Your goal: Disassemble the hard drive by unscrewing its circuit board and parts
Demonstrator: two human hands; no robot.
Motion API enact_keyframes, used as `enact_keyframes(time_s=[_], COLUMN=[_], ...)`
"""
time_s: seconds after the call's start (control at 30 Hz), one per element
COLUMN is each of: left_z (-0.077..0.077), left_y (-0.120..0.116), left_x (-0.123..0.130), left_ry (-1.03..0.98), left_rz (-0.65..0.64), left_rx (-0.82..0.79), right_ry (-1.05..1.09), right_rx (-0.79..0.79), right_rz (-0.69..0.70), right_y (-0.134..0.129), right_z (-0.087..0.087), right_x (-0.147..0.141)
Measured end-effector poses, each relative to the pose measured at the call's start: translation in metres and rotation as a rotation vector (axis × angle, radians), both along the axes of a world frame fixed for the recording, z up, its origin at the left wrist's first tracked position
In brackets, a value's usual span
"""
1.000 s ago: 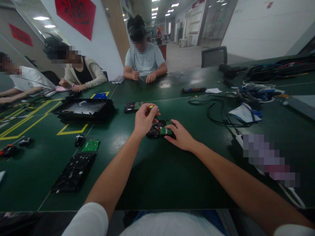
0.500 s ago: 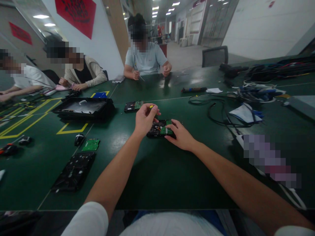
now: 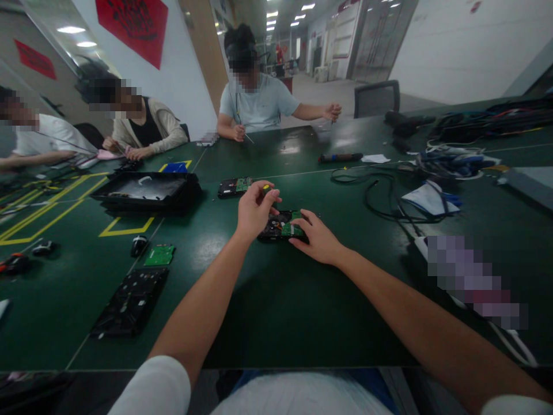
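Observation:
A black hard drive with a green circuit board [image 3: 287,229] lies on the dark green table in front of me. Above its left end, my left hand [image 3: 256,210] is closed on a small screwdriver [image 3: 265,188], of which only the yellow top shows clearly; the shaft and tip are too small to make out. My right hand [image 3: 317,235] rests at the drive's right end, thumb and fingers spread around its edges, holding it against the table. Just behind my left hand lies a second drive [image 3: 233,187], partly green on top.
A black tray [image 3: 149,193] stands at the back left. Nearer are a loose green board [image 3: 159,255], a black drive casing [image 3: 129,302] and a mouse-like object [image 3: 139,246]. Cables [image 3: 389,196] and a white-and-blue cloth [image 3: 432,199] lie right. People sit across the table.
The person across the table has stretched one arm out to the right. My hands and the drive show hardly any movement.

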State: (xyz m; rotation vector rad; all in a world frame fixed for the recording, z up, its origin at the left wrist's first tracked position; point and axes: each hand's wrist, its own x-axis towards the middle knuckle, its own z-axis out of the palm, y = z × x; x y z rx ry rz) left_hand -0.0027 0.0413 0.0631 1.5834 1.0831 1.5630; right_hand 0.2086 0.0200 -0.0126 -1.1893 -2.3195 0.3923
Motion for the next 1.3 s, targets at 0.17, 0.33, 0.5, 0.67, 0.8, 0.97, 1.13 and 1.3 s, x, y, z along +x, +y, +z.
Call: enact_keyframes(time_s=[0.17, 0.33, 0.5, 0.67, 0.8, 0.97, 1.13, 1.3], left_z=[-0.0034, -0.0051, -0.0078, -0.0106, -0.0082, -0.0026, -0.0056, -0.0099], left_y=[0.0038, 0.0041, 0.0015, -0.0001, -0.0008, -0.0027, -0.003, -0.0027], left_x=[-0.002, -0.0018, 0.0, 0.0005, 0.0002, 0.0018, 0.0027, 0.0018], left_ry=[-0.003, 0.007, 0.021, 0.087, 0.099, 0.09, 0.079, 0.045], left_rz=[0.025, 0.041, 0.113, 0.157, 0.135, 0.067, 0.104, 0.23], left_rx=[-0.011, 0.011, 0.028, 0.032, 0.032, 0.034, 0.016, -0.023], right_ry=[0.007, -0.004, -0.009, -0.005, -0.003, -0.014, 0.0, -0.014], right_rx=[-0.004, -0.02, -0.01, 0.0, 0.005, 0.01, -0.002, -0.024], right_rz=[0.004, -0.003, -0.002, 0.006, 0.006, 0.004, 0.003, -0.006], right_y=[0.001, 0.0001, 0.0006, 0.0023, 0.0015, 0.0005, 0.0005, -0.0007], right_z=[-0.0013, 0.0004, 0.0003, -0.0019, -0.001, 0.0006, 0.0008, 0.0028], right_x=[0.0005, 0.0005, -0.0001, 0.0004, 0.0006, 0.0002, 0.0003, -0.0001])
